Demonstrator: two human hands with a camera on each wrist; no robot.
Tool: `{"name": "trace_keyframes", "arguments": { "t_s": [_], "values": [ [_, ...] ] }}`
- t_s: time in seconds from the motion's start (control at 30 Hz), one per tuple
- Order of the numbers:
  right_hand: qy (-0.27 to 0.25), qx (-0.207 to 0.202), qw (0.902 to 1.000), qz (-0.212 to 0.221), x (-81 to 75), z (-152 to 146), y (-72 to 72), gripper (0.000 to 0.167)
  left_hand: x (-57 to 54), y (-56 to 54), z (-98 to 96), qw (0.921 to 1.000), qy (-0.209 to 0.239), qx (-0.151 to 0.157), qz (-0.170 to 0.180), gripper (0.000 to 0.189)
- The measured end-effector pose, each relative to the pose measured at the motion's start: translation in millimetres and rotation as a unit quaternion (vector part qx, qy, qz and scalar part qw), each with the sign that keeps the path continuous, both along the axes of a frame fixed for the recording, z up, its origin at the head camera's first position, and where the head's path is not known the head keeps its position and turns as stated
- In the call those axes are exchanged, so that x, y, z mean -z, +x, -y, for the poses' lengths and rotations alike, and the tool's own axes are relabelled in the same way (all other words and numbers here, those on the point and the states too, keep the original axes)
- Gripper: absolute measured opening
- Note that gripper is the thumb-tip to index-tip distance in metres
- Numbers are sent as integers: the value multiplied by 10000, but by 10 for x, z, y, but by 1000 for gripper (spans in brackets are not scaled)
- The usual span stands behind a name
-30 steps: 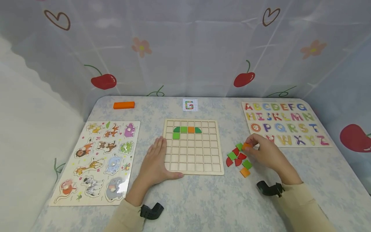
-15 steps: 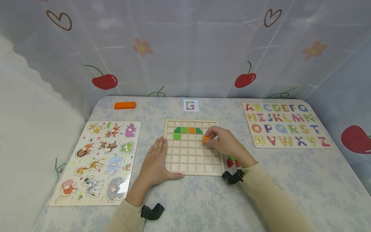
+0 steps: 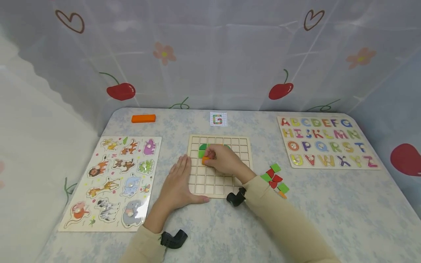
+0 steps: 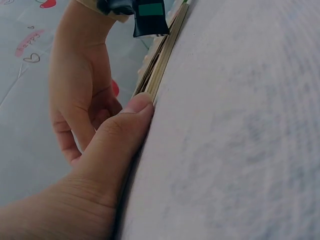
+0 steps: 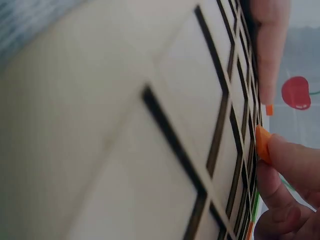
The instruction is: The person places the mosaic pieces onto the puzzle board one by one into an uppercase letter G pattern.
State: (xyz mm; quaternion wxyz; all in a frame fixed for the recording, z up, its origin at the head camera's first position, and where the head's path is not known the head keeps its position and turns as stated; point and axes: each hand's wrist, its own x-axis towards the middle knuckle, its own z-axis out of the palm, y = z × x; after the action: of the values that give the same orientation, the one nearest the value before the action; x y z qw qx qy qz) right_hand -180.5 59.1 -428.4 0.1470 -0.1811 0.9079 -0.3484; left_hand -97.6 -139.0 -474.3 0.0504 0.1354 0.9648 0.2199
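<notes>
My right hand point(image 3: 225, 160) pinches an orange square tile point(image 3: 205, 160) between thumb and fingertips. In the right wrist view this orange tile point(image 5: 263, 145) is tilted against the grid. The wooden grid board point(image 3: 213, 190) lies flat beneath the hand. Directly above the pinched tile sits a green square tile point(image 3: 201, 153), below a dark green curved tile point(image 3: 203, 147). Another dark green tile point(image 3: 227, 146) peeks out behind the right hand, which hides the rest of that row. My left hand point(image 3: 177, 182) rests along the board's left edge, fingers straight, its thumb point(image 4: 125, 125) against the near edge.
Several loose red, green and orange tiles point(image 3: 274, 177) lie right of the board. A pattern card point(image 3: 218, 119) is behind it. An animal puzzle point(image 3: 121, 182) lies left, an alphabet puzzle point(image 3: 329, 142) right. An orange bar point(image 3: 143, 118) sits at the back left.
My right hand picked the orange tile from the loose pile and carried it left, across the board, to below the green square. The left hand has stayed in place.
</notes>
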Motion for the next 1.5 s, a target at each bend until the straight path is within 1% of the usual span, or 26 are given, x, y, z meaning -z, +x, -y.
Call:
{"name": "trace_keyframes", "arguments": {
  "t_s": [0.13,0.27,0.43,0.57,0.7,0.8,0.9,1.07,1.27,1.4,1.5],
  "values": [
    [235,-87,9995,-213,-2,83,8,11,-2,-4,6,10000,-10,25,-28,150],
    [508,-143,9981,-325,-15,136,20,10,-4,-1,8,10000,22,28,-73,149],
    [670,-225,9964,-472,-27,159,33,5,-6,0,0,9999,59,42,-126,149],
    [832,-317,9942,-596,-52,156,55,4,0,-3,-8,9999,63,48,-141,149],
    [987,-434,9923,-614,-82,118,90,9,12,-9,-18,9999,13,47,-98,149],
    [911,-490,9934,-489,-112,45,123,17,14,-12,-26,9999,10,52,-101,149],
    [824,-428,9951,-342,-152,-76,159,26,9,-12,-35,9999,46,34,-93,150],
    [860,-102,9959,-271,-244,-382,228,28,6,-10,-44,10000,70,-24,-46,151],
    [1121,235,9925,-432,-302,-910,318,30,19,-1,-40,9998,133,-113,24,151],
    [1319,517,9891,-398,-293,-1286,366,34,20,2,-32,9998,148,-106,13,151],
    [1451,647,9867,-331,-295,-1515,389,37,20,4,-28,9998,167,-114,9,152]
  ]
}}
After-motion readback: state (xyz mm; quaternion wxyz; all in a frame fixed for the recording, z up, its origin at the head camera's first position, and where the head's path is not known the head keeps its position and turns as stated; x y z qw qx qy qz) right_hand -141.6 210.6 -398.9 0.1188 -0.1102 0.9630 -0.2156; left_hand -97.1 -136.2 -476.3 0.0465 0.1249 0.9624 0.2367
